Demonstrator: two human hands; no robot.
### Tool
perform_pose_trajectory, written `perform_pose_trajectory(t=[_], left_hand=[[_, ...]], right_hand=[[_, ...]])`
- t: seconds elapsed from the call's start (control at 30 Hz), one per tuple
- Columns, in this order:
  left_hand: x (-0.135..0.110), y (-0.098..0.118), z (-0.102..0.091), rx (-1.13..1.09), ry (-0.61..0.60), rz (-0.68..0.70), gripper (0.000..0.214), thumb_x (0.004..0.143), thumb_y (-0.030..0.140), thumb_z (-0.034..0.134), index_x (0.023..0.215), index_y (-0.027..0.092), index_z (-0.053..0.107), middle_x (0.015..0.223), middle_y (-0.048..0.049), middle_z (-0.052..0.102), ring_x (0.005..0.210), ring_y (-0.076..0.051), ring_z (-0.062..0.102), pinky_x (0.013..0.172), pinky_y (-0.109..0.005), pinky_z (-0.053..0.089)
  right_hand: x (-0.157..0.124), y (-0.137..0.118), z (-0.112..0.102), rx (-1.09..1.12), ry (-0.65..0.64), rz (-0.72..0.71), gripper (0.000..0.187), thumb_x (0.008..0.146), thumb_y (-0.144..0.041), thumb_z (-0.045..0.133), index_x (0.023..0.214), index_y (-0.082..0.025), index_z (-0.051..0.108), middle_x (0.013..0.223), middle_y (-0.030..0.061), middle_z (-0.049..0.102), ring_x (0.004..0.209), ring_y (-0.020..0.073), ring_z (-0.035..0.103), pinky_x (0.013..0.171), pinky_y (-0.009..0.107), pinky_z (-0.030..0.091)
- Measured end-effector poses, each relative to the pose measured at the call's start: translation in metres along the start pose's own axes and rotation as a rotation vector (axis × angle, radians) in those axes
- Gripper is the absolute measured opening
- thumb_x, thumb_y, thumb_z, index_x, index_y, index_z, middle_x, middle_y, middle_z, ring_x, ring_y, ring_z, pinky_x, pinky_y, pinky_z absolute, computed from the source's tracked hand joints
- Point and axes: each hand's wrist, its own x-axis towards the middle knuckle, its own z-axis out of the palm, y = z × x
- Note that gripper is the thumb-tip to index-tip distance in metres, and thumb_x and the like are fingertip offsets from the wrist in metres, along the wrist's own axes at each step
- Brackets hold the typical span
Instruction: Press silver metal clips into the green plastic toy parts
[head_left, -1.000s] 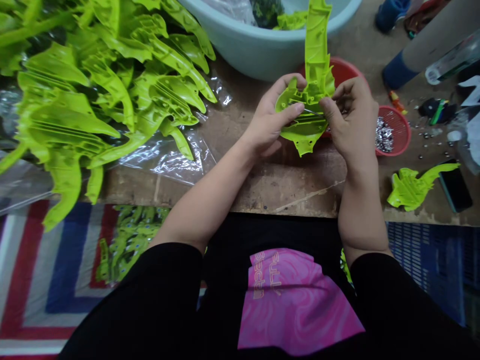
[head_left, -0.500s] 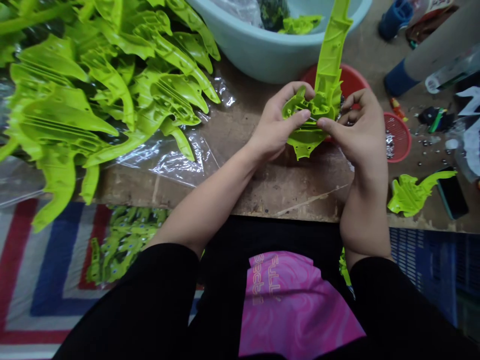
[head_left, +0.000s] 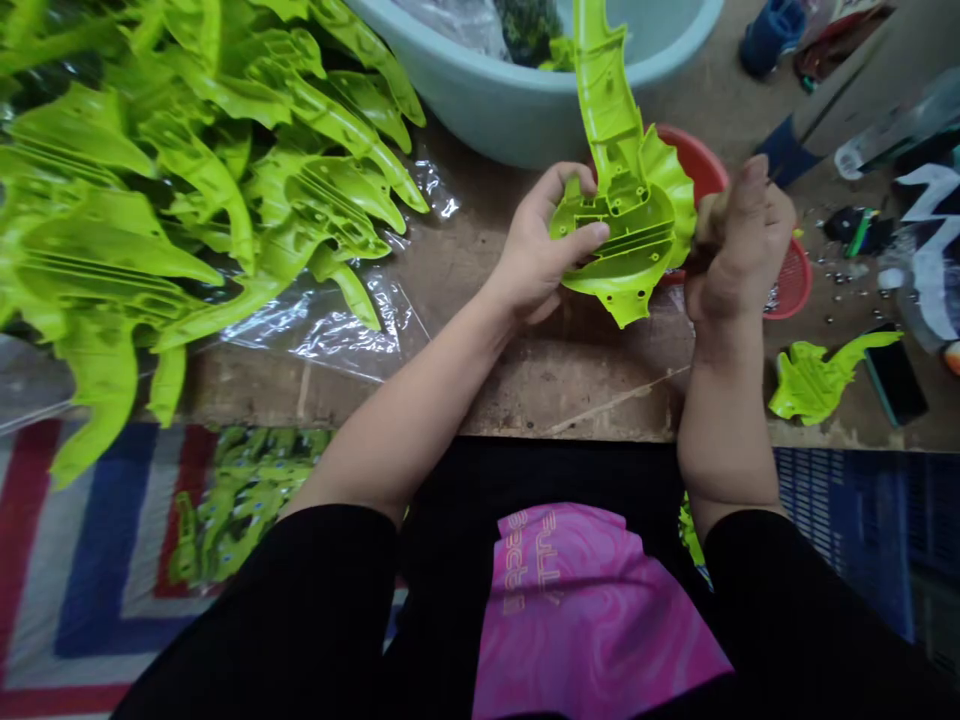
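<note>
My left hand (head_left: 541, 243) grips a lime-green plastic shell half (head_left: 637, 225) by its left edge, thumb on the inner face. The shell's ribbed, hollow inside faces up at me, and its long curved arm points away over the tub. At the shell's right edge is my right hand (head_left: 739, 235), fingers curled in and thumb raised. What those fingers hold, if anything, is hidden. Partly behind the shell and right hand stand a red bowl (head_left: 694, 160) and a red mesh basket (head_left: 793, 280).
Many similar green shells (head_left: 112, 230) are piled on clear plastic at left. A pale blue tub (head_left: 480, 105) stands at the back. To the right lie another green piece (head_left: 814, 380), a phone (head_left: 896, 378) and scattered small metal balls (head_left: 838, 298). Below the table's edge is a blue crate (head_left: 840, 520).
My right hand has come off the shell's inner face and moved to its right edge, fingers curling. The shell has turned, its long arm swinging left. My left hand keeps its grip.
</note>
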Motion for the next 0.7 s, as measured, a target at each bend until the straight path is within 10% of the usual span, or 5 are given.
perform_pose_trajectory(t=[0.17,0.3,0.47,0.7], left_hand=[[0.008,-0.008,-0.009,0.029,0.049,0.024,0.055,0.078,0.047,0.090,0.110,0.025,0.051,0.109,-0.0022,0.069,0.109,-0.021,0.074,0.098,-0.041,0.063],[0.008,-0.006,-0.011,-0.009,0.015,-0.041,0.040,0.088,0.045,0.076,0.114,0.026,0.053,0.110,-0.0027,0.068,0.110,-0.025,0.077,0.090,-0.041,0.065],[0.006,-0.005,-0.009,-0.022,-0.069,-0.046,0.031,0.088,0.038,0.067,0.113,0.025,0.055,0.109,-0.0024,0.069,0.112,-0.028,0.078,0.086,-0.045,0.069],[0.005,-0.010,-0.013,0.051,-0.164,-0.091,0.037,0.086,0.034,0.063,0.120,0.026,0.050,0.126,-0.0035,0.068,0.119,-0.028,0.076,0.091,-0.049,0.069]], right_hand=[[0.003,-0.010,-0.001,0.198,0.155,0.027,0.083,0.097,-0.090,-0.001,0.081,-0.025,0.049,0.067,-0.0016,0.041,0.051,0.0128,0.038,0.055,0.030,0.032],[0.009,-0.008,-0.006,0.043,0.422,-0.116,0.059,0.110,-0.073,0.021,0.098,-0.025,0.053,0.071,-0.0042,0.043,0.047,0.0092,0.038,0.052,0.026,0.028],[0.000,-0.013,-0.009,0.011,0.050,-0.083,0.030,0.110,-0.059,0.052,0.106,-0.029,0.051,0.107,0.0056,0.074,0.092,0.0175,0.070,0.088,0.036,0.059],[0.000,0.000,-0.005,-0.195,-0.266,0.092,0.054,0.093,-0.076,0.070,0.108,-0.028,0.051,0.103,0.0035,0.066,0.098,0.0184,0.060,0.090,0.036,0.055]])
